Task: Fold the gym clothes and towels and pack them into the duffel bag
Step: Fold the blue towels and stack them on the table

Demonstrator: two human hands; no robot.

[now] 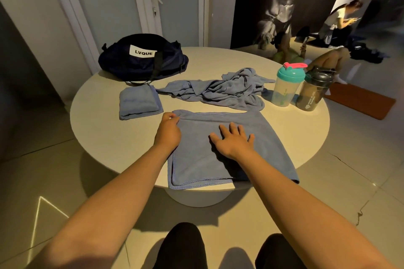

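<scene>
On the round cream table [105, 133], close to its near edge, lies a large blue cloth towel [262, 150], folded into a flat rectangle of at least two layers. The left hand [168, 132] is at the far left corner of this towel, with the fingers curled, and it pinches the corner. The right hand [234, 140] lies flat on the middle of the towel, palm down, with the fingers spread apart.

At the far left of the table stands the dark navy fabric duffel bag [131, 65] with a white label that reads "LVQUE". Its inside is not visible, so I cannot tell what it holds or whether its top is open. No towel touches its opening.

Just in front of the bag lies a small blue towel [138, 102], folded into a neat square. To the right of it lies a crumpled blue cloth [223, 91], not folded.

At the right side of the table stand two shaker bottles, touching each other: a clear plastic bottle with a teal lid and pink cap [286, 89], and a dark smoky plastic bottle with a black lid [313, 91]. Both lids are on. Their contents I cannot tell.
</scene>
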